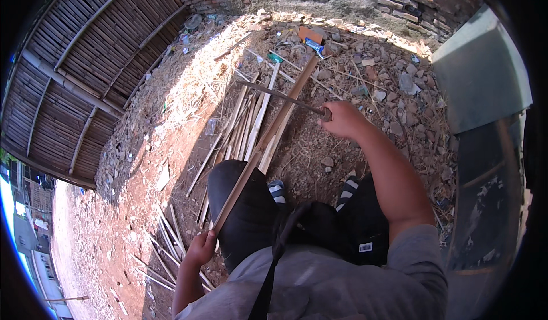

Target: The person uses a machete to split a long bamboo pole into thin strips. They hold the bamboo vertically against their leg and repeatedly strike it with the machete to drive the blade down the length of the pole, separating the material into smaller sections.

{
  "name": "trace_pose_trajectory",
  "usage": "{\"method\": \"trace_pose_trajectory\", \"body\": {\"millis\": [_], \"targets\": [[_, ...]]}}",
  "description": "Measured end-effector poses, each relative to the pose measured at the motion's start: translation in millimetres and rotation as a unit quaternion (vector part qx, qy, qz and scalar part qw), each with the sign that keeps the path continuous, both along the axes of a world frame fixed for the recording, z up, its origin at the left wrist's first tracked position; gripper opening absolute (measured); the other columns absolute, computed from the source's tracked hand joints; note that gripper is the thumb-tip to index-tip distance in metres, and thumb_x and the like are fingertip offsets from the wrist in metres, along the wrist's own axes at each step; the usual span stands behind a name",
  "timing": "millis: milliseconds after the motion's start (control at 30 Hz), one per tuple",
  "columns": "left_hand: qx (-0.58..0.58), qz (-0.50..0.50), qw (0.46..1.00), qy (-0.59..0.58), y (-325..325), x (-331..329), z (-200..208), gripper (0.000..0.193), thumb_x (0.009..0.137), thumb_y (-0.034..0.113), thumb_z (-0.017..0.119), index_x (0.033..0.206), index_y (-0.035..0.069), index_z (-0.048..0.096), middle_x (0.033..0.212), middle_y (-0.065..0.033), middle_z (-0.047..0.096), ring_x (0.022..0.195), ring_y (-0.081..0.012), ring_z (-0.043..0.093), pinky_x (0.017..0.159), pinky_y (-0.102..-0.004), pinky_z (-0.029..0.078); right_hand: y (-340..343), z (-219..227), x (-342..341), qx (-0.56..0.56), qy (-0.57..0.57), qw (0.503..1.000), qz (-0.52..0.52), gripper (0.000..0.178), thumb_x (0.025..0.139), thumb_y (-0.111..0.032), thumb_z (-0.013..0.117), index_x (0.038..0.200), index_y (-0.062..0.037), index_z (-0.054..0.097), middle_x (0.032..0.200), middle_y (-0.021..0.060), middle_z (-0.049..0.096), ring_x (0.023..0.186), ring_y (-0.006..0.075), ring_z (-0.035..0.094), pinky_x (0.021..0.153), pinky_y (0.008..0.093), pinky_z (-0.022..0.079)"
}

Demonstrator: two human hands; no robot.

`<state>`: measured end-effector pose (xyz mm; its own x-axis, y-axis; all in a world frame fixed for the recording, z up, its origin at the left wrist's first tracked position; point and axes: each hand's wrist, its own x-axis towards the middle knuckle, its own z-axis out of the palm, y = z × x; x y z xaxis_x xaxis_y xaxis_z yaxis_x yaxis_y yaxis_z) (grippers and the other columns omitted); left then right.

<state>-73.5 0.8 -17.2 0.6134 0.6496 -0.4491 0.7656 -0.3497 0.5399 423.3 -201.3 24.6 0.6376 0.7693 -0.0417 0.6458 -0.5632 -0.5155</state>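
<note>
A long split bamboo strip (pixel 240 187) slants up and away across my left knee. My left hand (pixel 201 248) is closed round its near end, low on the left. In my right hand (pixel 344 120) is the handle of a machete (pixel 279 95). Its long dark blade points left and lies across the upper part of the strip; whether it cuts into the strip I cannot tell. Just left of the strip, a bundle of pale bamboo slats (pixel 242 123) lies on the ground in front of my knees. My sandalled feet (pixel 277 191) show between my legs.
More thin slats (pixel 165 246) lie at the lower left beside my left arm. Rubble and litter (pixel 399 97) cover the ground ahead and right. A bamboo fence (pixel 74 80) stands left, a brick wall (pixel 319 0) at the back, and a greenish panel (pixel 482 69) on the right.
</note>
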Motion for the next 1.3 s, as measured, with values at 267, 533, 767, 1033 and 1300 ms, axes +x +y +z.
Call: {"method": "trace_pose_trajectory", "body": {"millis": [267,533,767,1033,1300], "targets": [[-0.017,-0.013,1.000,-0.007,4,-5,-5,0.059,0.105,0.049,0.042,0.085,-0.003,0.061,0.068,-0.0143,0.061,0.068,-0.0220,0.058,0.066,-0.0405,0.047,14,7,-52,-0.051,-0.030,0.978,0.201,0.025,0.079,-0.026,0.073,0.098,-0.0102,0.069,0.087,0.0140,0.070,0.088,0.0355,0.069,0.078,0.0477,0.055],[0.001,-0.015,0.999,-0.030,2,-8,-11,0.057,0.106,0.046,0.041,0.084,-0.003,0.060,0.070,-0.0139,0.061,0.067,-0.0208,0.057,0.065,-0.0405,0.047,10,8,-18,-0.010,-0.010,0.994,0.107,0.028,0.081,-0.028,0.074,0.098,-0.0072,0.068,0.084,0.0141,0.069,0.084,0.0346,0.068,0.074,0.0464,0.053],[-0.022,-0.010,1.000,-0.014,5,-4,-8,0.056,0.106,0.046,0.042,0.086,-0.003,0.061,0.069,-0.0111,0.060,0.067,-0.0199,0.056,0.064,-0.0401,0.046,-6,-2,-5,0.029,-0.005,0.998,0.058,0.035,0.083,-0.030,0.074,0.107,-0.0051,0.069,0.079,0.0173,0.067,0.076,0.0347,0.067,0.069,0.0473,0.051],[0.056,-0.049,0.997,-0.024,0,-7,-5,0.053,0.105,0.046,0.043,0.087,-0.002,0.060,0.068,-0.0202,0.061,0.069,-0.0383,0.064,0.065,-0.0468,0.047,22,8,-49,-0.037,-0.106,0.965,0.236,0.021,0.077,-0.025,0.075,0.092,-0.0123,0.067,0.081,0.0119,0.069,0.084,0.0338,0.069,0.073,0.0481,0.054],[0.108,-0.047,0.993,-0.019,-12,5,4,0.052,0.104,0.046,0.044,0.088,-0.001,0.061,0.074,-0.0267,0.062,0.077,-0.0494,0.063,0.066,-0.0513,0.047,-9,-1,11,0.054,0.029,0.997,-0.043,0.033,0.083,-0.030,0.075,0.103,-0.0042,0.070,0.082,0.0149,0.069,0.080,0.0330,0.068,0.073,0.0455,0.053]]}}
